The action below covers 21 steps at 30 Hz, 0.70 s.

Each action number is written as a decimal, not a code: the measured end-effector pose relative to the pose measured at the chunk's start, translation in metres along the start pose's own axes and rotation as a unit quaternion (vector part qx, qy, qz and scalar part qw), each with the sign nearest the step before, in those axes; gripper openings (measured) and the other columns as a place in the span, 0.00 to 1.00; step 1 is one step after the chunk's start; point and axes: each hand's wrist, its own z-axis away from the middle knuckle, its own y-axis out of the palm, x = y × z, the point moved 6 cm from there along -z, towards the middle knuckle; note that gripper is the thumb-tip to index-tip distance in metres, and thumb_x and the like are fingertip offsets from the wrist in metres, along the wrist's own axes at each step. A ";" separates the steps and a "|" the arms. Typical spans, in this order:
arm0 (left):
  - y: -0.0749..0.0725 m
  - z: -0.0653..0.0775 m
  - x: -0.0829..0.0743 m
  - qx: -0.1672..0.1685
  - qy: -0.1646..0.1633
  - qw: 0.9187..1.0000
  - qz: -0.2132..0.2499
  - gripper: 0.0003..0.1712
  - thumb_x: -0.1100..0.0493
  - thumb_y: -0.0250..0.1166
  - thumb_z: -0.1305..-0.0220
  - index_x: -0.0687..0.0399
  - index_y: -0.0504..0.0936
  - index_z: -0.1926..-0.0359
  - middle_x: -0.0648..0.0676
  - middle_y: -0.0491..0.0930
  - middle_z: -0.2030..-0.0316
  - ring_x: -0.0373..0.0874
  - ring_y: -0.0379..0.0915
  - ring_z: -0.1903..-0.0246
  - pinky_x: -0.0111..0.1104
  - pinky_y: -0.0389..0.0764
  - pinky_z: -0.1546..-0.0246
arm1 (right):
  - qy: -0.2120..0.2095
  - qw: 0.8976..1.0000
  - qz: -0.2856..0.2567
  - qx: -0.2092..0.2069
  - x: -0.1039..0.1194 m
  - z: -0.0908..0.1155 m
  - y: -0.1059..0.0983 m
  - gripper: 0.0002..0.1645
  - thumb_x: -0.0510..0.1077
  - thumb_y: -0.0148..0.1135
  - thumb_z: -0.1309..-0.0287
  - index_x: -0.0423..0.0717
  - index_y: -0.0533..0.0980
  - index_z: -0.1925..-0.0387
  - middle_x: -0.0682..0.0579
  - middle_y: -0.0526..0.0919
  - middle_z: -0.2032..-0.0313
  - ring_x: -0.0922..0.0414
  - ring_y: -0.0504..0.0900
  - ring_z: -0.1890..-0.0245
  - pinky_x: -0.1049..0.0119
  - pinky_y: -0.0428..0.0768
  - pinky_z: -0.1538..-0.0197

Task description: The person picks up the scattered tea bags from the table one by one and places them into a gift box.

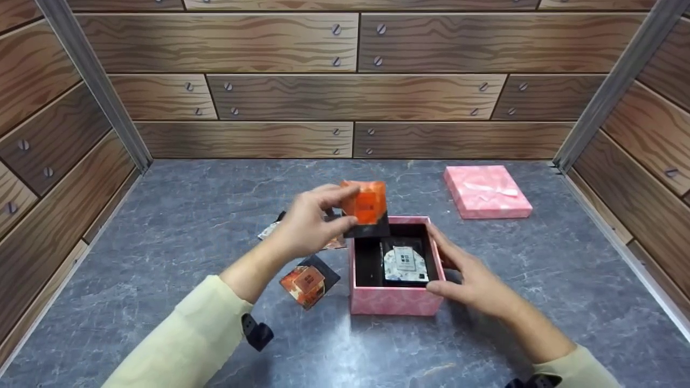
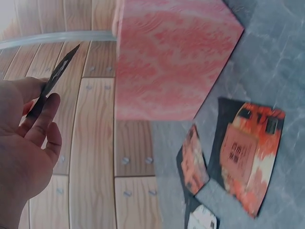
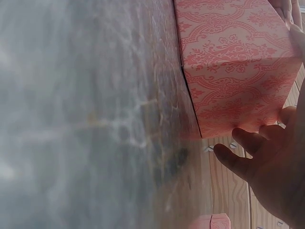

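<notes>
My left hand (image 1: 318,218) pinches an orange-and-black packet (image 1: 365,207) between thumb and fingers, over the back left part of a pink box (image 1: 396,302). Edge-on, the thin packet (image 2: 57,76) shows in the left wrist view. Black lines the box's inside, where a white patterned packet (image 1: 405,267) lies to the right. Against the box's right side rests my right hand (image 1: 474,280), thumb at the front corner and fingers stretched along the wall. In the right wrist view fingertips meet the patterned side (image 3: 233,95), while the lowest finger stands apart from it.
Left of the box, an orange packet (image 1: 307,283) lies on the grey marbled table (image 1: 205,334). Behind it are a second orange packet (image 2: 193,162) and a white one (image 2: 202,219), partly hidden by my left arm. A pink lid with a bow (image 1: 488,191) sits at the back right.
</notes>
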 end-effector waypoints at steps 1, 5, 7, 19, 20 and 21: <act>0.004 0.000 0.000 0.005 0.002 1.000 -0.005 0.33 0.65 0.75 0.35 0.59 0.79 0.30 0.57 0.84 0.40 0.46 0.82 0.51 0.39 0.84 0.53 | 0.000 1.000 0.000 0.000 0.000 0.000 0.000 0.62 0.43 0.76 0.39 0.52 0.48 0.14 0.40 0.56 0.19 0.42 0.75 0.32 0.59 0.74 0.34; 0.019 0.000 0.001 0.023 0.017 0.999 -0.023 0.32 0.64 0.75 0.35 0.60 0.79 0.30 0.58 0.84 0.41 0.46 0.81 0.52 0.41 0.84 0.55 | 0.003 1.000 -0.001 0.001 0.001 0.000 0.000 0.62 0.43 0.76 0.39 0.52 0.48 0.14 0.40 0.57 0.19 0.43 0.76 0.33 0.58 0.75 0.34; 0.026 -0.001 0.002 0.031 0.024 0.999 -0.031 0.32 0.63 0.75 0.35 0.60 0.79 0.30 0.57 0.85 0.42 0.47 0.80 0.52 0.43 0.82 0.53 | 0.006 1.000 0.000 0.001 0.001 0.000 0.000 0.62 0.43 0.76 0.39 0.53 0.48 0.14 0.40 0.57 0.19 0.43 0.77 0.33 0.57 0.75 0.33; 0.062 -0.003 0.002 0.096 0.042 0.992 -0.070 0.34 0.62 0.74 0.33 0.56 0.77 0.27 0.54 0.85 0.43 0.46 0.81 0.49 0.39 0.80 0.42 | 0.009 1.000 0.011 -0.001 0.000 0.001 -0.001 0.61 0.46 0.75 0.38 0.54 0.48 0.14 0.41 0.60 0.20 0.46 0.78 0.34 0.60 0.75 0.34; 0.064 -0.003 0.002 0.099 0.047 0.991 -0.073 0.34 0.62 0.74 0.33 0.56 0.77 0.27 0.55 0.85 0.43 0.46 0.81 0.48 0.39 0.80 0.42 | 0.010 1.000 0.012 -0.001 0.000 0.001 0.000 0.62 0.46 0.75 0.38 0.54 0.48 0.14 0.41 0.59 0.20 0.46 0.78 0.34 0.60 0.75 0.34; 0.066 -0.003 0.002 0.102 0.052 0.991 -0.075 0.34 0.63 0.74 0.33 0.57 0.77 0.27 0.55 0.85 0.44 0.46 0.82 0.49 0.39 0.80 0.42 | 0.010 1.000 0.012 -0.001 0.000 0.001 0.000 0.62 0.46 0.75 0.38 0.54 0.48 0.14 0.41 0.59 0.19 0.45 0.77 0.33 0.60 0.74 0.34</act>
